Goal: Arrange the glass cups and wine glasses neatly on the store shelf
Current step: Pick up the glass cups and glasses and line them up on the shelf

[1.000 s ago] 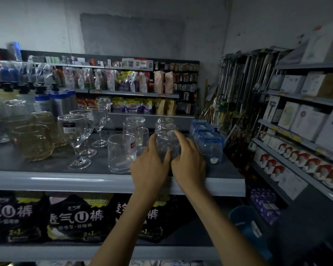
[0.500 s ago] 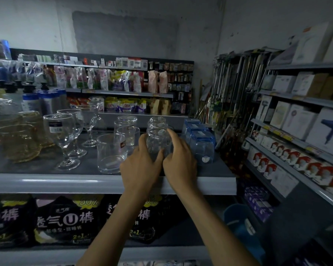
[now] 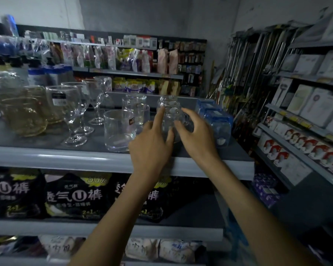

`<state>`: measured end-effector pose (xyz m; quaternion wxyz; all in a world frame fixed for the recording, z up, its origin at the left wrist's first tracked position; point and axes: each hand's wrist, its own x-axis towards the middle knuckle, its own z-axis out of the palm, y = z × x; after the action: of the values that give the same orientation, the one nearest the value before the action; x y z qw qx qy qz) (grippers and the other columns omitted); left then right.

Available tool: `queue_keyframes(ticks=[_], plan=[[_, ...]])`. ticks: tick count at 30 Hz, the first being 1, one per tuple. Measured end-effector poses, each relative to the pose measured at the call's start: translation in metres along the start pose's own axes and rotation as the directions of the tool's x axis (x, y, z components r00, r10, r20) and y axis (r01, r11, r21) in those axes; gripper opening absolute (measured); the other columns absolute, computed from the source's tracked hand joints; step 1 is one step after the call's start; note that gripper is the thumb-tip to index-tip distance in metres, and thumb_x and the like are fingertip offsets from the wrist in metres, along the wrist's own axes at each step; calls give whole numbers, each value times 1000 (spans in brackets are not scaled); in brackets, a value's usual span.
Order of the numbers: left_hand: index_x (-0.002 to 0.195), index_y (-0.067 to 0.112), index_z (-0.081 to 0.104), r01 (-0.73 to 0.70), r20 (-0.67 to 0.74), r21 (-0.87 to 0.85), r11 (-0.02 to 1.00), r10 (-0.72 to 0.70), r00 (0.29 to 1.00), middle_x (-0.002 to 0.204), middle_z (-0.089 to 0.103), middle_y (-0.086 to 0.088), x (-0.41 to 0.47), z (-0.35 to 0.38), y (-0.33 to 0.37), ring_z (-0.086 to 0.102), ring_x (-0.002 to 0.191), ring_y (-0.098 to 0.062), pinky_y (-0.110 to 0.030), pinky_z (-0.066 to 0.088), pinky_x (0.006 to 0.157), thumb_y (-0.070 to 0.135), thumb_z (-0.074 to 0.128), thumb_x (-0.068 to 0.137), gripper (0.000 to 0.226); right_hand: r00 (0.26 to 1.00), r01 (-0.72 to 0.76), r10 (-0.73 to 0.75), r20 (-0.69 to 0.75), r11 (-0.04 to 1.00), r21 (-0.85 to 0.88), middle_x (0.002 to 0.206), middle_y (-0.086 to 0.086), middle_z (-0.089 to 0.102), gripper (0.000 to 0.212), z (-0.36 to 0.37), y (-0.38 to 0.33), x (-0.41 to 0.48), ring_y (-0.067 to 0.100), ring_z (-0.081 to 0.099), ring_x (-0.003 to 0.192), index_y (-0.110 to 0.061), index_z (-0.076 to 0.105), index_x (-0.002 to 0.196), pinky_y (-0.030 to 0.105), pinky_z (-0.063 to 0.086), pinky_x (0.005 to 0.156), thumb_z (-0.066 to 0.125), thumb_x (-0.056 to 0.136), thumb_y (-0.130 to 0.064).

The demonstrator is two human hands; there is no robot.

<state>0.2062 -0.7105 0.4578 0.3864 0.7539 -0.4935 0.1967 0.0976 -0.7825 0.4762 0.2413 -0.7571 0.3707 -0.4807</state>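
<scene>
1. Since half a second ago both hands have loosened off the clear glass cup (image 3: 170, 114). Fingers that were wrapped round it are now spread.
2. The left hand (image 3: 152, 148) is apart, forefinger straight up along the cup's side. The right hand (image 3: 198, 137) is apart too, fingers loosely bent beside the glass.
3. The cup stands upright on the shelf (image 3: 65, 156), between the two hands.
4. Just left of the left hand is a straight-sided glass cup (image 3: 117, 131); further left are the wine glasses (image 3: 65, 104).
5. Right of the right hand, touching the shelf, are blue-lidded containers (image 3: 217, 123).
</scene>
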Motion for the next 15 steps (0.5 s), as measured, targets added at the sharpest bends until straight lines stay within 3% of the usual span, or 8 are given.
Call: queue_keyframes(ticks=[3, 6, 11, 15], plan=[[162, 42, 16, 5, -3, 14, 1000, -5, 1000, 132, 66, -4, 0, 1, 0, 71, 86, -30, -31, 37, 55, 58, 39, 104, 64, 1000, 10, -10, -9, 1000, 0, 141, -5, 59, 45, 4, 8, 3, 11, 55, 129, -36, 55, 144, 38, 51, 108, 63, 100, -43], [162, 41, 16, 10, 9, 3, 1000, -10, 1000, 133, 66, -5, -1, 3, 0, 71, 87, -30, -31, 35, 55, 57, 41, 103, 66, 1000, 14, -14, -25, 1000, -5, 139, -6, 60, 45, 6, 12, 3, 10, 57, 126, -36, 55, 143, 40, 53, 105, 63, 100, -45], [156, 20, 31, 75, 2, -8, 997, -75, 997, 137, 66, -6, -1, 3, 1, 72, 97, -29, -33, 39, 65, 57, 44, 102, 67, 998, 15, -14, -54, 1000, 19, 138, -4, 62, 50, 6, 9, -1, 14, 58, 127, -28, 53, 146, 43, 52, 105, 62, 99, -43], [151, 19, 36, 92, 32, -71, 993, -90, 995, 136, 65, -5, 2, 1, 2, 71, 102, -28, -35, 49, 70, 57, 49, 101, 65, 999, -8, 9, -45, 1000, 24, 143, -2, 59, 51, 4, 7, 0, 14, 55, 131, -25, 51, 148, 38, 50, 107, 61, 101, -41]])
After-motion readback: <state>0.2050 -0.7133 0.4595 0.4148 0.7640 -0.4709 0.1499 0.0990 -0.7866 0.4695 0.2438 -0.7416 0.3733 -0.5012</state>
